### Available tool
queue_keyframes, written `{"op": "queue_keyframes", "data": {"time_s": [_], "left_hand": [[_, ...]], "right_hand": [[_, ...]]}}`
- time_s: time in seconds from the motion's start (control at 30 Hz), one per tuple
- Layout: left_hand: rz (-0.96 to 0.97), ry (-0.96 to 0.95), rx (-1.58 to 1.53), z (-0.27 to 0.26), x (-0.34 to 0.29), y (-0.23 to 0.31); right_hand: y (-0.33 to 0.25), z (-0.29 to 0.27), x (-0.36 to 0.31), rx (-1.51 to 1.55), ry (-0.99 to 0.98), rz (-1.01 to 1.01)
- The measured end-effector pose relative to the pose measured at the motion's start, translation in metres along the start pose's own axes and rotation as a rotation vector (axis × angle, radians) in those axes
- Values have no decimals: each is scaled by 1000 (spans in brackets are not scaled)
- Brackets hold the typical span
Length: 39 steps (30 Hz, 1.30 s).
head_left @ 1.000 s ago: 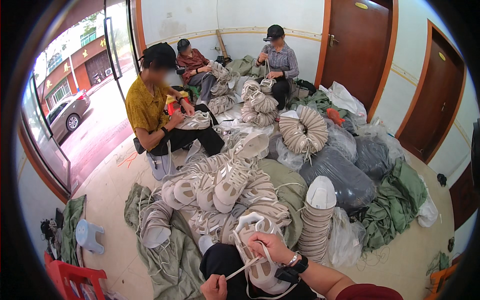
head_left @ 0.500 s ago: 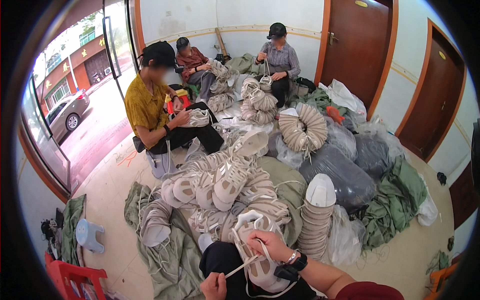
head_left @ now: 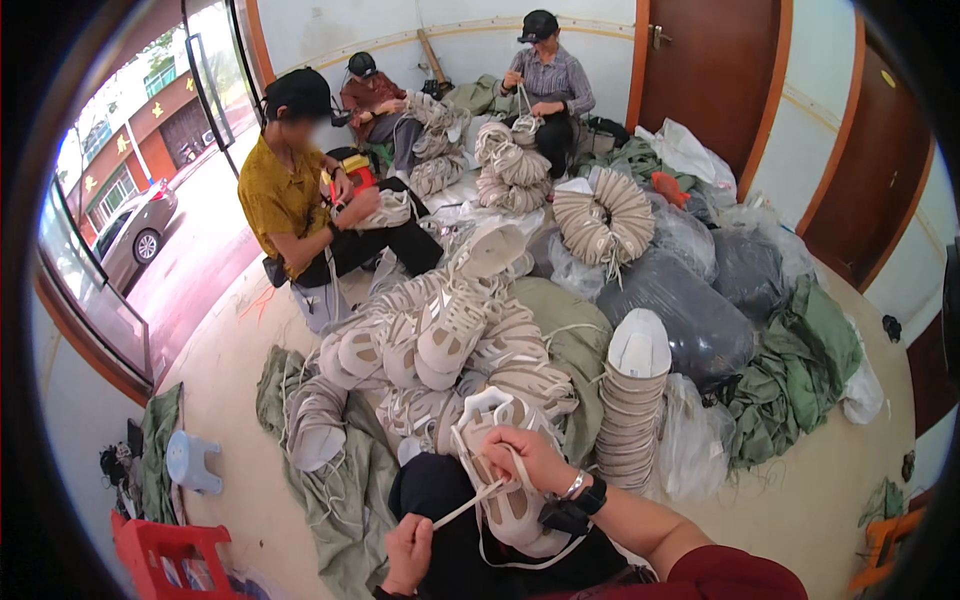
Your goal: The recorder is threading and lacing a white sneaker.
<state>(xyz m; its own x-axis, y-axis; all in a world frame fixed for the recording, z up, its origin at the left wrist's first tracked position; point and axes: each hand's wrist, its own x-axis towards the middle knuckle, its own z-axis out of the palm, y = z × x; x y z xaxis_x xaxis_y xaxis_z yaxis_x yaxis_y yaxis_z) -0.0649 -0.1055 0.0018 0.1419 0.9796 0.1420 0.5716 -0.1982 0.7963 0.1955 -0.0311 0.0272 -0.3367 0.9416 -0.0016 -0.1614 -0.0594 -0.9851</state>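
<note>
A beige and white shoe upper (head_left: 514, 512) rests on my lap, its heel opening toward the pile. My right hand (head_left: 530, 460) is closed over its eyelet area, pinching a flat cream shoelace (head_left: 466, 507), with a loop of lace standing above the fingers. To the left and nearer me, my left hand (head_left: 408, 548) is closed on the other part of that lace, which runs taut between both hands. Another length of lace hangs in a curve below the upper. A dark watch (head_left: 591, 496) and a bracelet circle my right wrist.
A heap of similar shoe uppers (head_left: 440, 340) lies ahead. A nested stack of uppers (head_left: 632, 410) stands right of my knee, near dark plastic bags (head_left: 680, 310) and green cloth (head_left: 800, 385). Three people sit beyond, handling uppers. A blue stool (head_left: 193, 462) and red chair (head_left: 165, 555) stand left.
The view has tilted, so the nearby scene sits higher in the picture. Both hands keep their grip on the lace, with little visible movement relative to the shoe upper.
</note>
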Motion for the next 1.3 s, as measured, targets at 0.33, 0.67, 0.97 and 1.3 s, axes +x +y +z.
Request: {"op": "queue_keyframes", "data": {"time_s": [0.33, 0.67, 0.97, 1.3], "left_hand": [[-115, -218, 17, -35, 39, 4], [-209, -229, 83, -32, 46, -31], [330, -36, 127, 3, 90, 52], [400, -151, 100, 57, 104, 58]], "right_hand": [[-11, -23, -51, -62, -136, -41], [4, -13, -60, -200, -250, -32], [-7, -26, -59, -241, 200, -65], [-9, -6, -40, -721, 324, -208]]}}
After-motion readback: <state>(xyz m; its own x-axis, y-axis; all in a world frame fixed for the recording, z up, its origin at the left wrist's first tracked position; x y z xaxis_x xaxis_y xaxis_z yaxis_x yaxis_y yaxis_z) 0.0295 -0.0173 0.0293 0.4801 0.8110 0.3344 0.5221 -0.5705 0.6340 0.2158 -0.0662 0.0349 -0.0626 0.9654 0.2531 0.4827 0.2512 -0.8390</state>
